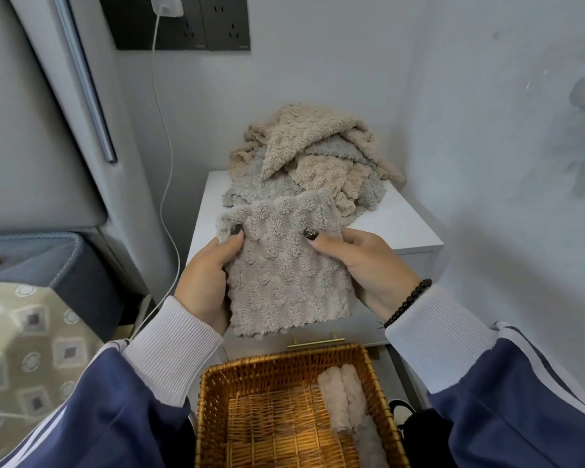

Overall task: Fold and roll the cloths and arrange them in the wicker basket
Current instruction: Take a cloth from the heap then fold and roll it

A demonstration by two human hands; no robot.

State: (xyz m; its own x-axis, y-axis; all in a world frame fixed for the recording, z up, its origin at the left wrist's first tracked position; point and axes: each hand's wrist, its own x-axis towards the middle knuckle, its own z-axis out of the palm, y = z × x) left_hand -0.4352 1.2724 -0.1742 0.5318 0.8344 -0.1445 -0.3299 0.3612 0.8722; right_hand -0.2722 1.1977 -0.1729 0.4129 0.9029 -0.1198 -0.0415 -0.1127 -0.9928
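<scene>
Hands meet at the centre of the frame, both raised over the front edge of the white nightstand (409, 228). The left hand (206, 282) grips the left edge of a fluffy beige-grey cloth (284, 271), thumb pressed on its upper corner, fingers curled behind. The right hand (368, 268) pinches the right edge likewise, thumb on top, wrist angled inward. The cloth hangs folded between them. Behind it, a heap of loose cloths (311, 160) lies on the nightstand. At bottom centre, the wicker basket (213, 410) holds rolled cloths (345, 403) along its right side.
</scene>
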